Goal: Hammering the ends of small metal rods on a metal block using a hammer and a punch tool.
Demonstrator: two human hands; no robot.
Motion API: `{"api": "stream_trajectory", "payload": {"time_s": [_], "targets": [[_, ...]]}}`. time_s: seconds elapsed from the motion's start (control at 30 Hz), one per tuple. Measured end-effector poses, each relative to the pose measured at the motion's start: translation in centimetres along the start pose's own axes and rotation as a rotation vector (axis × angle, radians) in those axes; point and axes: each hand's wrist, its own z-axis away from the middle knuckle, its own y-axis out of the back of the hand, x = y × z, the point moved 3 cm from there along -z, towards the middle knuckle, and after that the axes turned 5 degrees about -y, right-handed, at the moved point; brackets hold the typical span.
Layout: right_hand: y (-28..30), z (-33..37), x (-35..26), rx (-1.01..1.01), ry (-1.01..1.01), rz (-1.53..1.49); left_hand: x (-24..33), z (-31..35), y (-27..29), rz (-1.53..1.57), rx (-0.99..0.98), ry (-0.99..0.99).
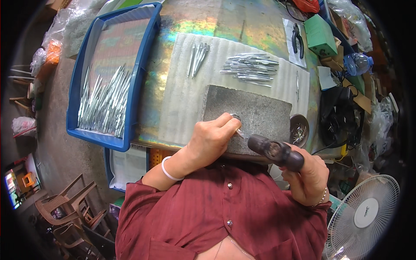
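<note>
My left hand pinches a small, shiny metal piece on a grey stone block; most of the piece is hidden by my fingers. In my right hand is a hammer, its dark head raised over the block's near right corner. Beyond the block, a pile of slim silver metal pieces lies on a white foam sheet. A smaller bunch of the same metal pieces rests farther left, and a single one lies at the right.
A blue tray with many silver pieces stands on the left. Right of the block sits a small bowl of tiny metal bits. Farther back are black-handled pliers, a green box and a plastic bottle. A fan stands at lower right.
</note>
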Motion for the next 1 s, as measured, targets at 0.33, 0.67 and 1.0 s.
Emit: {"api": "stream_trajectory", "payload": {"time_s": [0.33,0.67,1.0], "targets": [[-1.2,0.5,0.6,-0.02,0.045,0.122,0.2,-0.1,-0.2,-0.004,0.03,-0.05],[-1.0,0.2,0.3,-0.072,0.028,0.238,0.1,0.0,-0.3,-0.017,0.008,0.016],[1.1,0.3,-1.9,0.098,0.053,0.025,0.4,-0.4,0.2,-0.013,-0.005,-0.014]]}}
